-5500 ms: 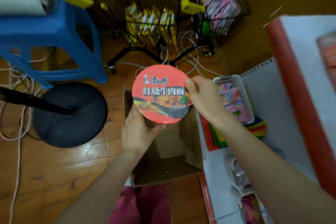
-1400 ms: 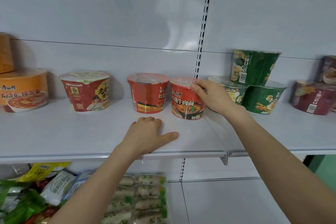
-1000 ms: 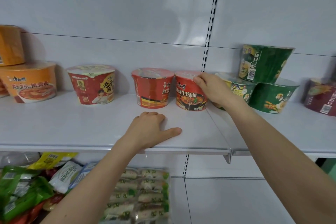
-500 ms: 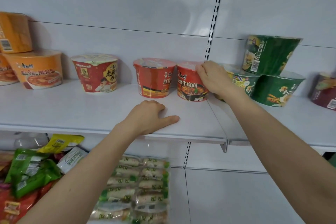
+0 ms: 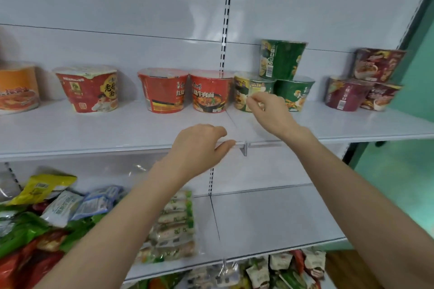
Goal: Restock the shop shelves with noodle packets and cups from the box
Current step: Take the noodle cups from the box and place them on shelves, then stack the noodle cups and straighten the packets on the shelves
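From the head view, the red film-wrapped noodle cup (image 5: 210,92) stands upright mid-frame on the white metal shelf (image 5: 70,129), right beside a second red cup (image 5: 163,90) on its left and a yellow-green cup (image 5: 244,91) on its right. The right hand (image 5: 267,112) hovers just right of it, fingers loosely curled round nothing, and the left hand (image 5: 199,145) rests empty on the shelf's front lip. I'd reckon the cup is light, thin-walled and slick, so best taken round its stiff rim, not squeezed.

White shelf (image 5: 117,129): noodle cups (image 5: 209,91) in row.
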A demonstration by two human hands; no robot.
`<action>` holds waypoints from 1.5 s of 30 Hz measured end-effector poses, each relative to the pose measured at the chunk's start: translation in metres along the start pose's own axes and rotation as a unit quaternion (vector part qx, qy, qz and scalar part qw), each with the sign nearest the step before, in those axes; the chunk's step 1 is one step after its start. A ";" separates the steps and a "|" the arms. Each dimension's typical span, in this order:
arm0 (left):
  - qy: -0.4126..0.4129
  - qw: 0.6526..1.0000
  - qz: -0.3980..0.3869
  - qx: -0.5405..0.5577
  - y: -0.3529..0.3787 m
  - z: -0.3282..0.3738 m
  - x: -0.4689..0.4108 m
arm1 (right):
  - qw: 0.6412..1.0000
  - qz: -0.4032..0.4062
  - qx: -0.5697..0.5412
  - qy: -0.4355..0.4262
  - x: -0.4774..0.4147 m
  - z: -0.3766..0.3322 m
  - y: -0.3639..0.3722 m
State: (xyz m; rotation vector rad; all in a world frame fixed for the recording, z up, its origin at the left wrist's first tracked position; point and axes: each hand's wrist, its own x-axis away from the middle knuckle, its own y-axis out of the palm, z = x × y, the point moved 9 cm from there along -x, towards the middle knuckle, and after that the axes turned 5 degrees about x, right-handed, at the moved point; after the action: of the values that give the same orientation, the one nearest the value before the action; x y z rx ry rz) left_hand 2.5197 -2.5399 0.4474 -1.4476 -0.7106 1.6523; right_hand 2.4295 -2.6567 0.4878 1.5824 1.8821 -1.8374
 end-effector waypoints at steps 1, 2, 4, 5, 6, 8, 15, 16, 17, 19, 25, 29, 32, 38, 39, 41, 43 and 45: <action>0.009 1.000 -0.013 0.004 0.006 0.012 0.004 | 1.000 -0.004 0.004 0.017 0.014 0.008 -0.009; 0.017 0.999 -0.026 0.013 0.011 0.025 0.007 | 0.999 -0.007 0.015 0.034 0.028 0.018 -0.018; 0.037 0.998 -0.041 0.043 0.023 0.049 0.013 | 0.996 -0.012 0.040 0.074 0.058 0.040 -0.039; 0.049 0.996 -0.046 0.059 0.029 0.062 0.015 | 0.994 -0.016 0.049 0.094 0.073 0.052 -0.050; 0.061 0.994 -0.052 0.072 0.034 0.077 0.016 | 0.992 -0.020 0.056 0.111 0.087 0.063 -0.062; 0.083 0.991 -0.059 0.082 0.041 0.105 0.015 | 0.987 -0.018 0.067 0.143 0.111 0.088 -0.088; 0.145 0.982 -0.048 0.112 0.070 0.207 -0.025 | 0.966 0.027 0.136 0.218 0.167 0.182 -0.177; 0.152 0.981 -0.045 0.115 0.076 0.224 -0.035 | 0.964 0.033 0.144 0.220 0.173 0.196 -0.191; 0.157 0.980 -0.043 0.117 0.083 0.241 -0.045 | 0.962 0.037 0.153 0.224 0.177 0.212 -0.204; 0.157 0.980 -0.045 0.117 0.100 0.273 -0.066 | 0.956 0.045 0.169 0.236 0.185 0.246 -0.231; 0.126 0.984 -0.039 0.122 0.138 0.335 -0.126 | 0.953 0.063 0.169 0.244 0.182 0.334 -0.288; 0.109 0.988 -0.042 0.105 0.157 0.353 -0.159 | 0.962 0.062 0.137 0.227 0.162 0.375 -0.292; 0.097 0.991 -0.051 0.082 0.172 0.355 -0.181 | 0.970 0.055 0.101 0.216 0.141 0.398 -0.280; 0.069 0.996 -0.039 0.036 0.196 0.335 -0.238 | 0.982 0.048 0.067 0.172 0.080 0.431 -0.245; 0.061 0.997 -0.035 0.030 0.200 0.330 -0.252 | 0.983 0.047 0.067 0.164 0.068 0.437 -0.240; 0.046 0.998 -0.028 0.016 0.205 0.321 -0.280 | 0.985 0.040 0.068 0.155 0.043 0.451 -0.231; 0.036 0.999 -0.013 -0.006 0.206 0.314 -0.310 | 0.985 0.041 0.052 0.161 0.017 0.469 -0.224; 0.026 1.000 0.005 -0.016 0.206 0.310 -0.336 | 0.984 0.047 0.030 0.170 -0.004 0.486 -0.219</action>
State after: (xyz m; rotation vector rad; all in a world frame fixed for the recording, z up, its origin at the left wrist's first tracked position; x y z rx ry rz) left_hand 2.1786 -2.9027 0.5084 -1.5140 -0.7051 1.6118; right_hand 2.0056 -2.9797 0.5064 2.0806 1.8473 -1.6871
